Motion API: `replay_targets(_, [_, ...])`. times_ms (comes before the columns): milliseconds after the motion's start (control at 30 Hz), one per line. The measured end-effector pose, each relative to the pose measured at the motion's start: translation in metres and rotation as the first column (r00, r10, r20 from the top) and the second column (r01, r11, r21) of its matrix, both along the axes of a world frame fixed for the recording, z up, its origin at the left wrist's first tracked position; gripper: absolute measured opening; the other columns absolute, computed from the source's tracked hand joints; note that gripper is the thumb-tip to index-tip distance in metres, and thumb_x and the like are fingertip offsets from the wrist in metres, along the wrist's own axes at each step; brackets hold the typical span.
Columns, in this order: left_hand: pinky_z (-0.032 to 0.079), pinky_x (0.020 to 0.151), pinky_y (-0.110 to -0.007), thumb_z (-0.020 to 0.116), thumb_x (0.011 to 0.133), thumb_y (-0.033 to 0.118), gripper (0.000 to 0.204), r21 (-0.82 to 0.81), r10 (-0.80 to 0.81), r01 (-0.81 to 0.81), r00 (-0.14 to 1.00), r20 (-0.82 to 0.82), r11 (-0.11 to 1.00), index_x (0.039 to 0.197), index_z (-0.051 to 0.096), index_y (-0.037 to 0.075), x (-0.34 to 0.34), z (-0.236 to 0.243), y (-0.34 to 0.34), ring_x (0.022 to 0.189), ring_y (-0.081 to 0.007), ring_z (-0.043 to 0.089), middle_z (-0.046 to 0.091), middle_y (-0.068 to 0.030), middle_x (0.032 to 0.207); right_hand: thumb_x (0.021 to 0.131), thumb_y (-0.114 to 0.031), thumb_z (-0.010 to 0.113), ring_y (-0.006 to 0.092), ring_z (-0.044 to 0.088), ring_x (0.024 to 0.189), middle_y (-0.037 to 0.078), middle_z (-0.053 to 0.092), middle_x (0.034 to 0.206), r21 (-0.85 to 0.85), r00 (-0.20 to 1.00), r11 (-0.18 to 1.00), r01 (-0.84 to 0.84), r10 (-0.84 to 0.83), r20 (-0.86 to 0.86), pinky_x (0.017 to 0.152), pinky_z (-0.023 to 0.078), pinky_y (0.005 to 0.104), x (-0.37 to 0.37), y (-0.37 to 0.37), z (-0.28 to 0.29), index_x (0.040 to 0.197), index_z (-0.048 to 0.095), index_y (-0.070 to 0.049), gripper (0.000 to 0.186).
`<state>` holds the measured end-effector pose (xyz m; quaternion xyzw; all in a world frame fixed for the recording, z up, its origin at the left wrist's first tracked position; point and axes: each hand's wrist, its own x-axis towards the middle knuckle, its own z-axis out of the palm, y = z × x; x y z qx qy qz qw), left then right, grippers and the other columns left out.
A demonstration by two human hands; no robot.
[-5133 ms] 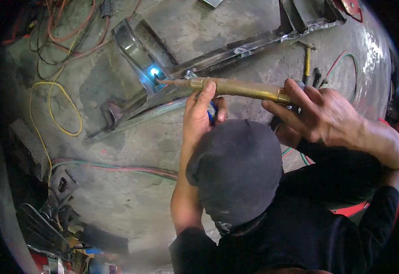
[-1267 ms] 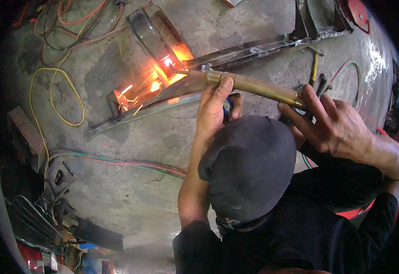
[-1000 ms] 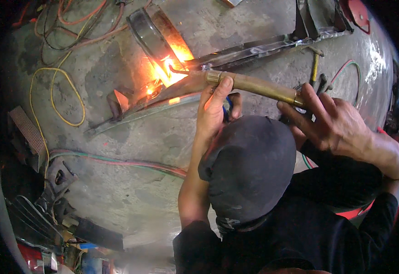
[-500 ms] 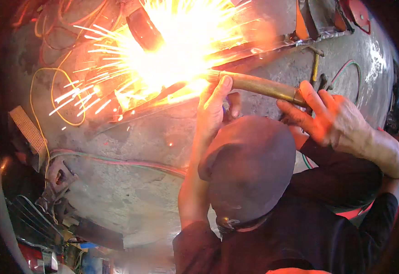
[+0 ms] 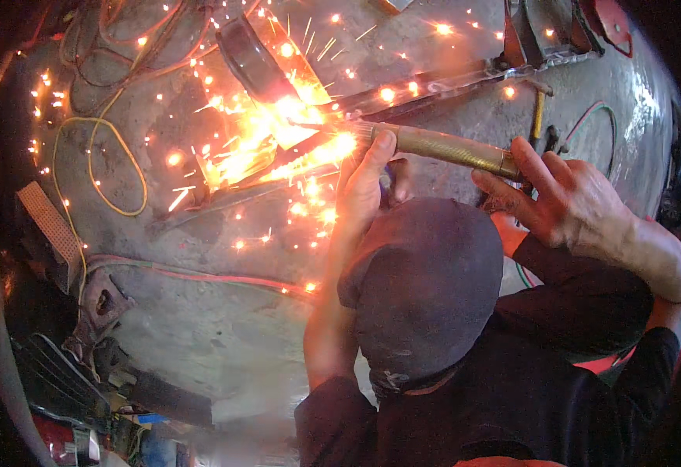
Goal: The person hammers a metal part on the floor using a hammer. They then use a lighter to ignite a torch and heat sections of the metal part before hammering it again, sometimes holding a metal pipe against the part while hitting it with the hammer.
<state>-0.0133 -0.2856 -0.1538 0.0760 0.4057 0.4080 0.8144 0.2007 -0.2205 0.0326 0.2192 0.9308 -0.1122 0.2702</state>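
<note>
A brass-coloured torch handle (image 5: 453, 146) slants across the middle, its ribbed front end beside the glowing metal workpiece (image 5: 278, 140). My left hand (image 5: 365, 167) is closed around the front, thumb on top. At the rear, my right hand (image 5: 570, 198) has its fingers curled about the end. Bright orange glare hides the torch tip and the heated spot. A dark curved metal piece (image 5: 251, 54) rises behind the glow. Close in front of me is a co-worker in a dark cap (image 5: 430, 288); a long dark sleeve (image 5: 574, 303) leads toward the torch's rear, that hand mostly hidden.
Sparks lie scattered over the grey floor (image 5: 216, 335). A long metal bar (image 5: 441, 86) runs toward upright brackets (image 5: 547, 35). Nearby lies a yellow-handled hammer (image 5: 539, 113). Red and green hoses (image 5: 200, 276) and a yellow cord (image 5: 146, 183) cross the floor; a perforated strip (image 5: 48, 222) is at left.
The big white burst has shrunk to a smaller orange glow, uncovering the dark curved piece and metal around it. Sparks have spread across the floor. Both hands and the torch are nearly still.
</note>
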Motion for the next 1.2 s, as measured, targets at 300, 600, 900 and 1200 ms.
replay_targets(300, [0.032, 0.042, -0.023, 0.061, 0.101, 0.045, 0.039, -0.083, 0.121, -0.115, 0.990, 0.072, 0.990, 0.108, 0.065, 0.007, 0.003, 0.010, 0.001, 0.046, -0.0077, 0.044, 0.051, -0.0006, 0.059, 0.078, -0.030, 0.071, 0.0205, 0.064, 0.074, 0.021, 0.053, 0.119, -0.002, 1.000, 1.000, 0.011, -0.011, 0.008, 0.052, 0.055, 0.0313, -0.007, 0.002, 0.007, 0.143, 0.057, -0.014, 0.068])
replay_targets(600, [0.036, 0.047, -0.025, 0.063, 0.100, 0.044, 0.037, -0.031, 0.121, -0.119, 0.990, 0.076, 0.992, 0.106, 0.063, 0.007, 0.003, 0.002, -0.001, 0.050, -0.0094, 0.049, 0.053, -0.0015, 0.063, 0.073, -0.037, 0.077, 0.0211, 0.065, 0.075, 0.020, 0.052, 0.117, -0.016, 1.000, 1.000, 0.021, -0.021, 0.001, 0.052, 0.057, 0.0313, -0.001, 0.003, 0.003, 0.143, 0.056, -0.015, 0.076])
replay_targets(900, [0.034, 0.046, -0.024, 0.062, 0.100, 0.045, 0.038, -0.045, 0.072, -0.069, 0.996, 0.061, 0.997, 0.107, 0.064, 0.007, -0.001, -0.001, -0.003, 0.050, -0.0089, 0.048, 0.054, -0.0012, 0.063, 0.072, -0.031, 0.076, 0.0217, 0.065, 0.075, 0.021, 0.053, 0.118, 0.024, 0.999, 1.000, -0.016, 0.017, -0.048, 0.048, 0.055, 0.0320, -0.002, 0.002, 0.001, 0.141, 0.058, -0.013, 0.073])
replay_targets(1200, [0.032, 0.043, -0.026, 0.063, 0.098, 0.050, 0.049, -0.070, 0.058, -0.053, 0.997, 0.059, 0.996, 0.112, 0.065, 0.003, -0.002, -0.001, -0.003, 0.048, -0.0098, 0.043, 0.051, -0.0023, 0.062, 0.075, -0.028, 0.073, 0.0192, 0.062, 0.070, 0.022, 0.054, 0.117, 0.048, 0.998, 0.999, -0.013, 0.016, -0.060, 0.046, 0.052, 0.0302, -0.002, -0.002, 0.001, 0.139, 0.061, -0.013, 0.067])
